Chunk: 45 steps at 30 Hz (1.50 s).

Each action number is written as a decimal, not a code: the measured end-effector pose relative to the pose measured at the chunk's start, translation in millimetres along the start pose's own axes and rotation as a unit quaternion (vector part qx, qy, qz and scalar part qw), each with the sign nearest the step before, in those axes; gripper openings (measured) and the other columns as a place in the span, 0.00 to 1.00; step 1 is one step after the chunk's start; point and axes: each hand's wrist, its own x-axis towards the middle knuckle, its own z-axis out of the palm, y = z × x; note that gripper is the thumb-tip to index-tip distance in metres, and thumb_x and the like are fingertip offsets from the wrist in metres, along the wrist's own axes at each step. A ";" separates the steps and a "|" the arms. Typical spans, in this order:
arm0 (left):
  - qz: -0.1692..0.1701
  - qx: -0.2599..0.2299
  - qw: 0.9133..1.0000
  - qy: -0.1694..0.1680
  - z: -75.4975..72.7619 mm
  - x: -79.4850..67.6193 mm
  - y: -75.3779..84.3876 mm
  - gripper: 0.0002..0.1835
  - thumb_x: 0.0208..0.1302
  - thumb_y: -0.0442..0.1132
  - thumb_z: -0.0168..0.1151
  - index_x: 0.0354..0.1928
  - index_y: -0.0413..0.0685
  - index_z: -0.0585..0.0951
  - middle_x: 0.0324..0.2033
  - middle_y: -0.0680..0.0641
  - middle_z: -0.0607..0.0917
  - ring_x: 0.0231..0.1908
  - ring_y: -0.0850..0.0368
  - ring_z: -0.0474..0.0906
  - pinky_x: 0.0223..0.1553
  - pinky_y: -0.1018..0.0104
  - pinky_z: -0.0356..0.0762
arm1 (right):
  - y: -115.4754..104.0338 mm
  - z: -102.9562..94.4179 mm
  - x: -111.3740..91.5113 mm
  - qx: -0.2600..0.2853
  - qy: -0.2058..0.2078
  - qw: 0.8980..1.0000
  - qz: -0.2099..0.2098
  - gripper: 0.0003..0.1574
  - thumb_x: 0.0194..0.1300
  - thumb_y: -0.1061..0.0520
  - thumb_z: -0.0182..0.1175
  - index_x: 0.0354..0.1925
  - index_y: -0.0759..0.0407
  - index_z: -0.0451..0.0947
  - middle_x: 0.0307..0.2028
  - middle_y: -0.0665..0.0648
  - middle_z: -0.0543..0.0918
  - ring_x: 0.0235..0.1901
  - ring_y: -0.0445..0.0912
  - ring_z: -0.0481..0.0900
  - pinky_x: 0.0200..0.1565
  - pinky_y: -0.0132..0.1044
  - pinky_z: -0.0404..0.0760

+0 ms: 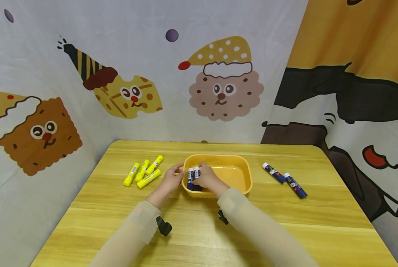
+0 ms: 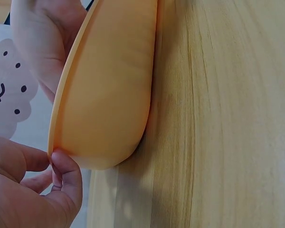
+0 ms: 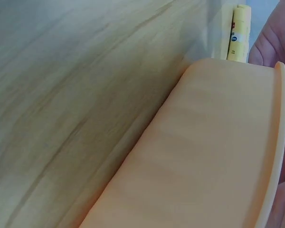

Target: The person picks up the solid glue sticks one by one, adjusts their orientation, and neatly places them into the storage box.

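A yellow-orange plastic basin [image 1: 245,170] stands in the middle of the table. At its left end my left hand [image 1: 171,180] pinches the rim between thumb and fingers, as the left wrist view shows. Two blue glue sticks with white caps lie side by side inside, at the left: one by the wall [image 1: 190,179], the other glue stick [image 1: 197,173] beside it. My right hand [image 1: 210,178] reaches over the near rim and holds this second glue stick, thumb and fingers around it. In the right wrist view the basin's side wall [image 3: 204,137] hides most of that hand.
Several yellow glue sticks [image 1: 131,174] lie on the wooden table [image 1: 199,237] left of the basin. To its right lie two more blue glue sticks [image 1: 295,185], end to end at a slant. A printed cloth [image 1: 172,89] hangs behind the table's far edge.
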 end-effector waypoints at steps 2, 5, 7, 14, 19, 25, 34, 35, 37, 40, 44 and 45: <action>-0.002 0.000 1.000 0.000 -0.2 0.2 -0.3 0.22 0.69 0.31 0.49 0.65 0.43 0.69 0.44 0.41 0.72 0.36 0.51 0.73 0.29 0.67 0.75 | -2.7 0.9 -0.6 -0.009 0.000 1.000 0.003 0.44 0.50 0.61 0.72 0.61 0.63 0.61 0.53 0.67 0.72 0.49 0.53 0.73 0.53 0.45 0.76; -0.010 -0.002 1.000 0.000 -0.8 0.8 -0.1 0.22 0.70 0.32 0.49 0.66 0.45 0.69 0.44 0.42 0.72 0.36 0.52 0.72 0.30 0.68 0.75 | -5.7 1.3 -1.6 -0.017 0.001 1.000 0.005 0.45 0.50 0.61 0.72 0.62 0.64 0.61 0.53 0.68 0.71 0.50 0.54 0.73 0.54 0.45 0.75; -0.011 -0.003 1.000 0.000 -1.1 1.0 -0.1 0.23 0.70 0.32 0.49 0.66 0.45 0.68 0.44 0.42 0.72 0.35 0.54 0.72 0.30 0.68 0.74 | -7.2 1.3 -2.4 -0.021 0.000 1.000 0.007 0.45 0.50 0.61 0.72 0.62 0.65 0.60 0.53 0.68 0.71 0.50 0.54 0.73 0.53 0.45 0.76; -0.004 -0.001 1.000 0.000 -1.0 1.6 -2.1 0.22 0.69 0.31 0.49 0.65 0.43 0.69 0.43 0.42 0.72 0.30 0.59 0.69 0.28 0.69 0.74 | -9.7 1.7 -6.8 -0.027 -0.008 0.999 0.028 0.45 0.51 0.60 0.71 0.63 0.64 0.60 0.54 0.69 0.69 0.50 0.54 0.73 0.50 0.45 0.77; -0.009 0.001 1.000 0.000 -1.4 1.2 -0.9 0.22 0.70 0.32 0.49 0.65 0.44 0.69 0.44 0.42 0.72 0.30 0.59 0.70 0.31 0.64 0.76 | -9.5 1.9 -7.6 -0.036 -0.009 0.999 0.016 0.44 0.51 0.60 0.71 0.63 0.61 0.61 0.56 0.68 0.68 0.50 0.54 0.72 0.51 0.46 0.76; -0.018 0.001 1.000 -0.002 -1.9 -0.3 1.5 0.22 0.70 0.33 0.48 0.66 0.45 0.68 0.45 0.42 0.72 0.30 0.59 0.70 0.32 0.65 0.76 | -7.3 -0.5 -9.2 -0.102 -0.015 0.994 -0.029 0.41 0.52 0.55 0.70 0.62 0.58 0.65 0.55 0.65 0.67 0.47 0.53 0.73 0.49 0.46 0.77; -0.021 -0.002 1.000 -0.003 -2.2 -1.5 2.0 0.22 0.71 0.33 0.48 0.66 0.46 0.68 0.46 0.42 0.71 0.32 0.58 0.70 0.31 0.68 0.75 | -2.4 -15.7 -16.7 -0.203 0.010 0.974 -0.101 0.38 0.58 0.49 0.65 0.65 0.53 0.66 0.63 0.62 0.67 0.59 0.57 0.68 0.55 0.52 0.74; -0.021 -0.003 1.000 -0.002 -2.0 -1.7 2.0 0.22 0.70 0.33 0.48 0.66 0.46 0.68 0.46 0.42 0.72 0.31 0.58 0.70 0.31 0.68 0.75 | -1.3 -18.0 -18.2 -0.209 0.014 0.972 -0.110 0.38 0.59 0.49 0.65 0.65 0.53 0.66 0.64 0.62 0.66 0.60 0.58 0.67 0.56 0.53 0.72; -0.017 -0.004 1.000 -0.002 -1.7 -1.8 1.7 0.23 0.70 0.32 0.48 0.66 0.44 0.68 0.45 0.41 0.71 0.31 0.58 0.70 0.30 0.68 0.75 | 1.4 -22.8 -20.9 -0.216 0.020 0.968 -0.129 0.38 0.60 0.48 0.64 0.66 0.53 0.65 0.65 0.62 0.65 0.63 0.59 0.64 0.59 0.55 0.69; -0.013 -0.005 1.000 -0.002 -1.0 -1.9 1.5 0.23 0.70 0.32 0.48 0.66 0.44 0.68 0.45 0.41 0.71 0.30 0.58 0.70 0.29 0.69 0.74 | 6.8 -31.0 -25.1 -0.222 0.031 0.960 -0.167 0.38 0.61 0.47 0.63 0.67 0.52 0.64 0.66 0.61 0.65 0.64 0.59 0.63 0.63 0.56 0.65; -0.014 -0.006 1.000 -0.002 -0.3 -1.4 1.5 0.22 0.70 0.32 0.48 0.66 0.45 0.68 0.45 0.42 0.72 0.31 0.57 0.70 0.28 0.70 0.73 | 14.7 -44.0 -29.9 -0.230 0.040 0.949 -0.213 0.39 0.62 0.44 0.61 0.68 0.49 0.62 0.68 0.59 0.62 0.66 0.58 0.60 0.66 0.56 0.60; -0.013 -0.006 1.000 -0.003 -0.2 -1.4 1.6 0.22 0.70 0.32 0.48 0.66 0.44 0.68 0.45 0.41 0.72 0.32 0.57 0.71 0.28 0.71 0.73 | 16.7 -47.5 -31.0 -0.232 0.042 0.946 -0.220 0.39 0.63 0.44 0.61 0.69 0.48 0.61 0.69 0.59 0.61 0.67 0.58 0.59 0.66 0.57 0.58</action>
